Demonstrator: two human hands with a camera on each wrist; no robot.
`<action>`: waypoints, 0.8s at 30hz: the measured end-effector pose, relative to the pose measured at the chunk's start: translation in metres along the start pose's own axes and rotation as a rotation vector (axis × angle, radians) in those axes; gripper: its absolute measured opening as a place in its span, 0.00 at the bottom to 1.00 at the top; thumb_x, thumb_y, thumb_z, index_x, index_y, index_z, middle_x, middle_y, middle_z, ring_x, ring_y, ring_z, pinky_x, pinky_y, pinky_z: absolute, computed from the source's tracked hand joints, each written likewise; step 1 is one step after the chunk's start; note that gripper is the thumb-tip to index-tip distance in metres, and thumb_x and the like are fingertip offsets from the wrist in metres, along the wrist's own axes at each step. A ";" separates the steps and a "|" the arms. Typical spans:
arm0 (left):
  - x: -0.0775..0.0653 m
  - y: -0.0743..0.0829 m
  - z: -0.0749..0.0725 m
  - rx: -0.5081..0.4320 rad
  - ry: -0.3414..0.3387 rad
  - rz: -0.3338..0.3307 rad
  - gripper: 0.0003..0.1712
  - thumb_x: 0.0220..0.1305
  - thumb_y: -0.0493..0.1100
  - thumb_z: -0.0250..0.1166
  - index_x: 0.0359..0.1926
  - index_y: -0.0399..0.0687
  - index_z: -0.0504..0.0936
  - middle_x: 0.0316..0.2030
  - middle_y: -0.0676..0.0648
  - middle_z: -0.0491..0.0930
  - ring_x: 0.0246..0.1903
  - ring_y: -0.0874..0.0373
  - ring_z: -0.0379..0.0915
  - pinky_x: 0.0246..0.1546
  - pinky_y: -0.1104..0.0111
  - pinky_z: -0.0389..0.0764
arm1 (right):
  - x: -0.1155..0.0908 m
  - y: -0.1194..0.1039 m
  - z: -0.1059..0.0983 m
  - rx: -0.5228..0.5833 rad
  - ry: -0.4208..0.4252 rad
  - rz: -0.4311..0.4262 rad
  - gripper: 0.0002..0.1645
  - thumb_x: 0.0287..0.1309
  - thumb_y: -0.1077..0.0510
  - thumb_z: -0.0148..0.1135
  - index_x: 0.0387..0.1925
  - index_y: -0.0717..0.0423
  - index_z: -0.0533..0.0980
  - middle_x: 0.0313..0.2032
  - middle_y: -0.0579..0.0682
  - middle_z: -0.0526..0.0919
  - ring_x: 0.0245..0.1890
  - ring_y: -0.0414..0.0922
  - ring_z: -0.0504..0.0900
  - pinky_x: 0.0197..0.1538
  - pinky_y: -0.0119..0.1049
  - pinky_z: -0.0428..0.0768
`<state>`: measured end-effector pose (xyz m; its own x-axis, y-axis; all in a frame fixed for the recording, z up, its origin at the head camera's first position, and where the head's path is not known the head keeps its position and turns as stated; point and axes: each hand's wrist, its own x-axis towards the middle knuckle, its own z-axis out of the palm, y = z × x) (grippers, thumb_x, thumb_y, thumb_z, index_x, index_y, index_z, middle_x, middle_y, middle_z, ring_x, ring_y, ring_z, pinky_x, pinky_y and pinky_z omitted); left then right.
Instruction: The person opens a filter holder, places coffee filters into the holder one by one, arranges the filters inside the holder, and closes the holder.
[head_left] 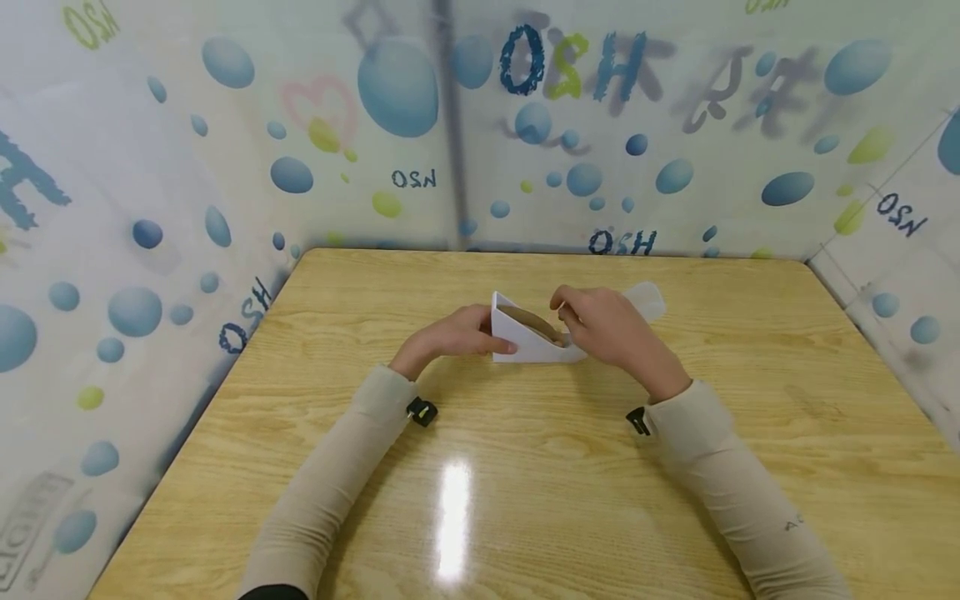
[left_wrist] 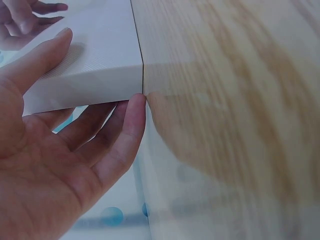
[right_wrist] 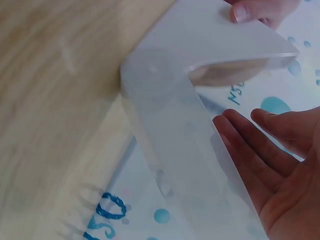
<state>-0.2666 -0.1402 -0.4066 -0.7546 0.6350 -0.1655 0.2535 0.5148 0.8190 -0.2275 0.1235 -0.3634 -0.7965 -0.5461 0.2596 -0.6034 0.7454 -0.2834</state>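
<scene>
A white box (head_left: 521, 348) with a slanted open top stands on the table. My left hand (head_left: 461, 332) grips its left end; the thumb presses the near face and the fingers reach round the end wall, as the left wrist view of the box (left_wrist: 100, 80) shows. Something brown (head_left: 531, 322) shows inside the opening; its kind is unclear. A translucent lid (right_wrist: 185, 145) is swung out from the box's right corner. Beside the lid and the opening is my right hand (head_left: 609, 329), its fingers loosely bent and nothing held; whether they touch the lid cannot be told.
The wood-grain table (head_left: 555, 483) stretches around the box on all sides. Behind it hangs a pale curtain (head_left: 525, 192) with blue and green spots and lettering. Small black clips (head_left: 422, 412) sit at both cuffs.
</scene>
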 end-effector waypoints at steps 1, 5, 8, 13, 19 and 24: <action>0.000 0.000 0.000 -0.001 0.001 0.001 0.21 0.69 0.46 0.69 0.60 0.46 0.79 0.47 0.44 0.86 0.34 0.57 0.74 0.32 0.67 0.74 | -0.001 0.001 -0.003 0.000 0.007 0.005 0.13 0.76 0.62 0.52 0.51 0.58 0.81 0.38 0.54 0.90 0.24 0.42 0.80 0.30 0.38 0.75; 0.000 0.000 0.000 -0.003 0.003 0.002 0.21 0.69 0.46 0.69 0.59 0.45 0.79 0.47 0.44 0.86 0.36 0.57 0.75 0.34 0.65 0.75 | -0.004 0.005 -0.013 0.004 0.033 0.019 0.12 0.76 0.61 0.53 0.52 0.58 0.81 0.34 0.54 0.89 0.18 0.41 0.72 0.27 0.37 0.69; 0.001 -0.001 0.001 0.001 0.004 0.001 0.21 0.69 0.46 0.69 0.60 0.45 0.79 0.48 0.44 0.86 0.37 0.57 0.75 0.35 0.65 0.76 | -0.007 0.009 -0.020 0.008 0.051 0.029 0.12 0.76 0.61 0.53 0.52 0.58 0.80 0.35 0.55 0.88 0.18 0.42 0.72 0.27 0.39 0.70; 0.001 -0.001 0.002 0.007 0.005 0.000 0.22 0.69 0.45 0.69 0.60 0.45 0.79 0.50 0.44 0.86 0.38 0.57 0.76 0.35 0.67 0.76 | -0.013 0.015 -0.034 0.011 0.087 0.061 0.12 0.76 0.59 0.55 0.52 0.58 0.80 0.42 0.56 0.89 0.33 0.50 0.85 0.38 0.47 0.81; 0.000 0.000 0.001 0.006 0.006 0.003 0.23 0.69 0.45 0.69 0.61 0.45 0.78 0.51 0.44 0.86 0.38 0.57 0.76 0.36 0.65 0.77 | -0.019 0.024 -0.050 0.028 0.136 0.122 0.11 0.75 0.58 0.57 0.52 0.57 0.80 0.44 0.55 0.89 0.43 0.52 0.86 0.46 0.52 0.84; 0.001 -0.001 0.001 0.001 0.006 0.008 0.24 0.69 0.45 0.69 0.62 0.44 0.77 0.52 0.43 0.85 0.39 0.56 0.77 0.36 0.64 0.77 | -0.024 0.030 -0.061 0.036 0.172 0.139 0.11 0.75 0.58 0.57 0.51 0.58 0.80 0.43 0.57 0.89 0.43 0.53 0.87 0.47 0.53 0.85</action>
<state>-0.2670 -0.1398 -0.4077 -0.7563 0.6354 -0.1559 0.2600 0.5105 0.8196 -0.2240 0.1824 -0.3216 -0.8555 -0.3638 0.3685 -0.4920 0.7932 -0.3590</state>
